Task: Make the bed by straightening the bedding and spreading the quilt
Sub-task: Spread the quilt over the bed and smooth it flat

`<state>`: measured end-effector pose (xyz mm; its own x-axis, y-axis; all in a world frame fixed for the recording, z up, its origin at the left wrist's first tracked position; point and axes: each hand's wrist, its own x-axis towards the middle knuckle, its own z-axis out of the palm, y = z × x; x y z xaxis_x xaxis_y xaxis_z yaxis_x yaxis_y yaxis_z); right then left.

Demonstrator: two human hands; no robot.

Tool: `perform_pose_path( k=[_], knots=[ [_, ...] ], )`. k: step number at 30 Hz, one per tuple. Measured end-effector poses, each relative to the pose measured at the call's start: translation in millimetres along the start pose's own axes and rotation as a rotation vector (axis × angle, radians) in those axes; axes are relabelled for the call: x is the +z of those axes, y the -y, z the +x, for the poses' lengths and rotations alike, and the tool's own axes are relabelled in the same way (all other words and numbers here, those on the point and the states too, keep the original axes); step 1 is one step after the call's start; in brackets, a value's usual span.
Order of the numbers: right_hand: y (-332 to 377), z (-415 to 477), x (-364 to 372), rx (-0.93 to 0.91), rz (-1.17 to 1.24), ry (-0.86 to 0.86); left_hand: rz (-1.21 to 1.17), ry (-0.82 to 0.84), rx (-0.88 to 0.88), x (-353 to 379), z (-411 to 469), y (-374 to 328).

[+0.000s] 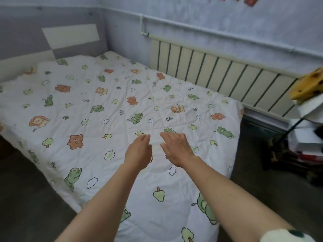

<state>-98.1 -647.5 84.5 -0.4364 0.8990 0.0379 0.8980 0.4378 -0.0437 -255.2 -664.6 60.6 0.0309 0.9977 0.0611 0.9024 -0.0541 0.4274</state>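
The quilt (97,105) lies spread across the whole bed (15,67), so the task looks nearly done; only shallow wrinkles toward 12 o'clock need smoothing. Left hand (139,151) and right hand (176,149) reach over mid-quilt, each grip released, holding nothing.

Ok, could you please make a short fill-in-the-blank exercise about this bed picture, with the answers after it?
1. The quilt is mostly ____ in colour, with small animals printed on it.
2. The left hand and the right hand are both ____, holding nothing.
3. The radiator is on the person's ____ side.
Missing words: white; open; right.
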Motion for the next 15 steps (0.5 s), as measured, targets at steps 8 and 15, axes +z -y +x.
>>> perform_pose_path(
  k=[8,15],
  knots=[
    [-59,-51,-45,0.135,-0.031,-0.032,0.043,-0.086,0.209,-8,5,-83],
    [-149,-82,-74,0.145,-0.003,-0.070,0.077,-0.134,0.251,5,24,-176]
  ],
)
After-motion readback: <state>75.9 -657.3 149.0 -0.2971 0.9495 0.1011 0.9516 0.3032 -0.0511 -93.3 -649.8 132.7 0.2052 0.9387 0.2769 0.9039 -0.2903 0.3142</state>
